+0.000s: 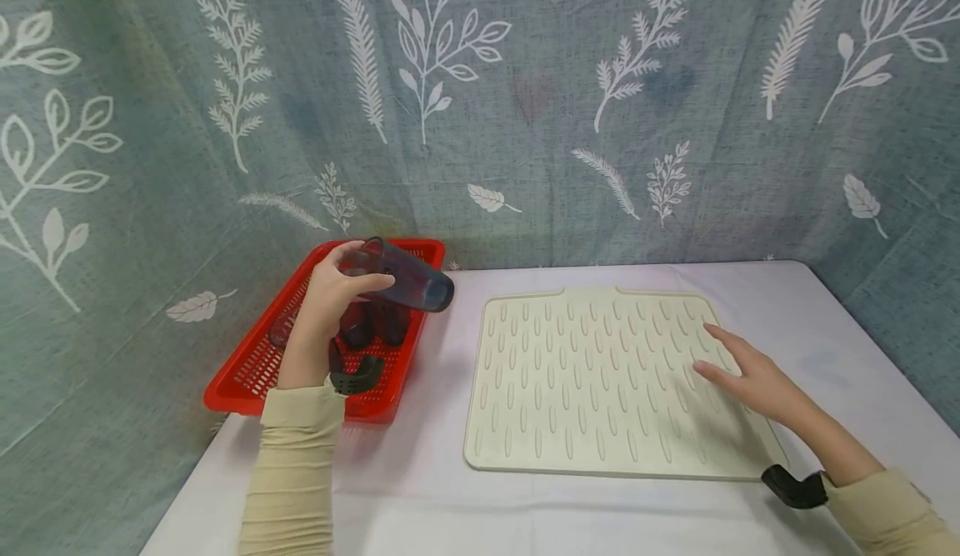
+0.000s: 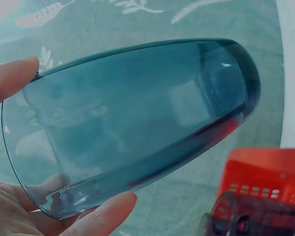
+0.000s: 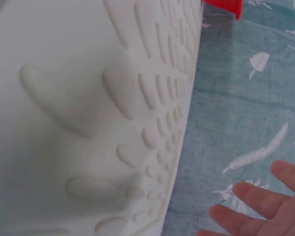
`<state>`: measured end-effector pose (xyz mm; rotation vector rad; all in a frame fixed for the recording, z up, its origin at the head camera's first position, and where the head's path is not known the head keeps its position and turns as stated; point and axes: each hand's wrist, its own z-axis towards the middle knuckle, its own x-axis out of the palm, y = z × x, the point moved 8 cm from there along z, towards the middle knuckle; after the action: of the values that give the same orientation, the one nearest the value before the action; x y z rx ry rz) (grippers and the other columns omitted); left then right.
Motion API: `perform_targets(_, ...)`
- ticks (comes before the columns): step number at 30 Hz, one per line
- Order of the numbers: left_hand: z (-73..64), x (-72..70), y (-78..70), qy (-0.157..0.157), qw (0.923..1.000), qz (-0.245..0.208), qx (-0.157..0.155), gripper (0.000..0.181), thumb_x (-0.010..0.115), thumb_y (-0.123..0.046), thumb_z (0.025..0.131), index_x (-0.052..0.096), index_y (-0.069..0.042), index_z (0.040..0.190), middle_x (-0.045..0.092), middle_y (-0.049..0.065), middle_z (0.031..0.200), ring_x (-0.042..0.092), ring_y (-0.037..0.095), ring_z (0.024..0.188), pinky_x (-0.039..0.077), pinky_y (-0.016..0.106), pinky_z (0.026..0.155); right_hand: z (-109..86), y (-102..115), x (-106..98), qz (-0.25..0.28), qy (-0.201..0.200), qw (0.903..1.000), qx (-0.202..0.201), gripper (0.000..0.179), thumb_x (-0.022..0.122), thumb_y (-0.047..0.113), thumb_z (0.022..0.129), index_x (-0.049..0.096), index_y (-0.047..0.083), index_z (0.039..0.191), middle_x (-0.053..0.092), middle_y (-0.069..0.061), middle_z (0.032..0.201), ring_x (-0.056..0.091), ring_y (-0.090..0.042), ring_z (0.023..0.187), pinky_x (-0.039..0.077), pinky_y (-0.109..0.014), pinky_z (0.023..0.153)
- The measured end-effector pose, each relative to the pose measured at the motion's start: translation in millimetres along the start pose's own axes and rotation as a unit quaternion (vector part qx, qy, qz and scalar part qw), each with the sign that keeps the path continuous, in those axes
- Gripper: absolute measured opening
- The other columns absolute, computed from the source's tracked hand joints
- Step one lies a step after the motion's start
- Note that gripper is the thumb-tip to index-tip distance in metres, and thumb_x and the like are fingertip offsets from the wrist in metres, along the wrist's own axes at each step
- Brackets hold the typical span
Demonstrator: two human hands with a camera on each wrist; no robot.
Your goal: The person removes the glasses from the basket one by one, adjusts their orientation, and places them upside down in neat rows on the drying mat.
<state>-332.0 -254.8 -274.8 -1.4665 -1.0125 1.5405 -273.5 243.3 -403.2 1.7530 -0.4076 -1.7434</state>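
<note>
A blue-tinted drinking glass (image 1: pixel 411 278) is held by its rim end in my left hand (image 1: pixel 330 289), above the red basket (image 1: pixel 300 266). The glass lies nearly on its side, its thick base pointing right. In the left wrist view, thumb and fingers grip the glass (image 2: pixel 137 113) around the open end. My right hand (image 1: pixel 757 381) hovers over the right side of a cream ribbed drying mat (image 1: pixel 592 373), fingers spread and holding nothing. In the right wrist view, the fingers (image 3: pixel 258 199) are extended beside the mat's edge.
Several dark glasses (image 1: pixel 356 327) lie inside the basket at the left of the table. A white cloth (image 1: pixel 420 489) covers the table. Behind it hangs a green leaf-patterned curtain (image 1: pixel 540 164).
</note>
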Motion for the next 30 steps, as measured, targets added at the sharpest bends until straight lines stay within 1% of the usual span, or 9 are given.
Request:
perform_targets(6,7.9,12.5,5.8,-0.010,0.9996,-0.024,0.006,0.074,0.069,-0.025,0.080,0.029,-0.014,0.142,0.048,0.005,0.117,0.059,0.007,0.082,0.049,0.034,0.082,1.8,0,1,0.051,0.000,0.9987,0.000,0.070,0.046,0.035,0.095,0.015,-0.003,0.144,0.024,-0.033,0.141,0.028,-0.053,0.122,0.029,-0.066,0.090)
perform_targets(10,12.0,21.1,8.5,-0.013,0.9991,-0.038,0.010,0.074,0.070,-0.022,0.080,0.030,-0.013,0.142,0.045,0.009,0.125,0.055,0.011,0.091,0.048,0.036,0.085,2.8,-3,3,0.063,0.002,0.9979,0.013,0.070,0.044,0.036,0.096,0.012,-0.001,0.145,0.023,-0.032,0.142,0.027,-0.053,0.123,0.031,-0.067,0.087)
perform_targets(16,10.2,30.6,11.5,-0.015,0.9986,-0.050,0.010,0.074,0.069,-0.021,0.080,0.030,-0.013,0.142,0.040,0.012,0.130,0.048,0.018,0.103,0.046,0.035,0.085,7.9,-4,6,0.088,0.007,0.9956,0.031,0.070,0.040,0.039,0.097,0.008,0.002,0.146,0.022,-0.031,0.142,0.028,-0.051,0.124,0.033,-0.066,0.087)
perform_targets(22,8.1,45.0,14.3,-0.007,0.9970,-0.077,0.007,0.074,0.068,-0.018,0.080,0.029,-0.014,0.143,0.037,0.011,0.136,0.045,0.021,0.109,0.044,0.041,0.091,14.7,-9,10,0.157,0.008,0.9874,0.017,0.067,0.035,0.038,0.098,0.005,0.002,0.146,0.020,-0.032,0.142,0.027,-0.051,0.124,0.030,-0.065,0.092)
perform_targets(23,7.9,47.3,14.6,-0.007,0.9966,-0.081,0.006,0.073,0.068,-0.018,0.080,0.030,-0.014,0.143,0.037,0.010,0.137,0.045,0.021,0.110,0.044,0.041,0.091,16.8,-15,12,0.158,0.002,0.9873,0.017,0.066,0.034,0.038,0.098,0.005,0.004,0.147,0.021,-0.031,0.143,0.030,-0.048,0.124,0.033,-0.061,0.092)
perform_targets(24,7.7,49.7,14.6,-0.006,0.9964,-0.085,0.007,0.073,0.068,-0.017,0.080,0.030,-0.014,0.143,0.037,0.010,0.137,0.044,0.022,0.110,0.044,0.041,0.091,19.5,-21,15,0.158,0.000,0.9873,0.017,0.065,0.033,0.039,0.099,0.005,0.007,0.147,0.022,-0.029,0.143,0.033,-0.043,0.125,0.036,-0.056,0.093)
perform_targets(27,8.0,56.8,14.9,-0.006,0.9957,-0.092,0.007,0.071,0.068,-0.016,0.080,0.033,-0.015,0.142,0.039,0.008,0.135,0.044,0.019,0.108,0.045,0.038,0.086,24.5,-34,20,0.176,-0.001,0.9842,0.012,0.062,0.031,0.040,0.099,0.005,0.012,0.148,0.023,-0.027,0.144,0.038,-0.039,0.124,0.039,-0.052,0.091)
perform_targets(29,8.6,61.7,15.3,-0.005,0.9953,-0.096,0.008,0.070,0.068,-0.015,0.079,0.034,-0.014,0.141,0.041,0.007,0.132,0.045,0.017,0.104,0.046,0.034,0.082,24.5,-34,20,0.188,-0.001,0.9820,0.015,0.062,0.029,0.041,0.099,0.005,0.013,0.148,0.023,-0.027,0.144,0.038,-0.039,0.124,0.039,-0.052,0.091)
perform_targets(30,9.2,64.4,15.5,-0.005,0.9951,-0.099,0.009,0.070,0.069,-0.015,0.079,0.035,-0.014,0.140,0.042,0.007,0.131,0.045,0.016,0.103,0.046,0.033,0.080,23.7,-31,19,0.204,0.003,0.9788,0.015,0.064,0.029,0.042,0.099,0.004,0.010,0.148,0.020,-0.028,0.145,0.035,-0.042,0.125,0.036,-0.056,0.093)
